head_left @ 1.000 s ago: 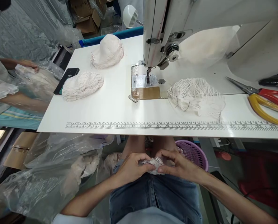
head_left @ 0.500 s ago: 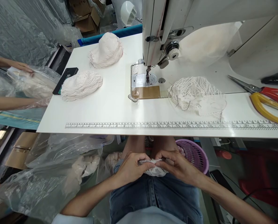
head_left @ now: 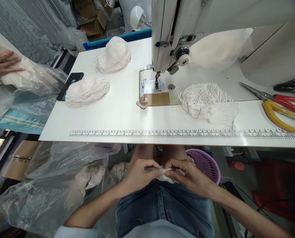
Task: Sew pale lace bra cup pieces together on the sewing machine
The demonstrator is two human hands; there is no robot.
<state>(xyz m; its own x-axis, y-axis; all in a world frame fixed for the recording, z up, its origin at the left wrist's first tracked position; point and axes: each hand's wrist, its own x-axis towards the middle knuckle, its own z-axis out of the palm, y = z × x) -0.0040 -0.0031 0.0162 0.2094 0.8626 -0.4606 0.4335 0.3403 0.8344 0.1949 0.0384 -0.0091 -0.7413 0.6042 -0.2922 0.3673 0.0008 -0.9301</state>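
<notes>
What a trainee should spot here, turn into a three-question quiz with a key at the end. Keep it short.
1. Multiple choice: what do the left hand and the right hand hold between them?
A) a thread spool
B) a piece of white lacy fabric
C) a paper pattern

2. True or false: in this view, the scissors lie to the right of the lace piece on the tabletop.

3. Fill in the blank: along the tabletop's edge nearest the person runs a printed ____.

Key:
1. B
2. True
3. Ruler scale
</notes>
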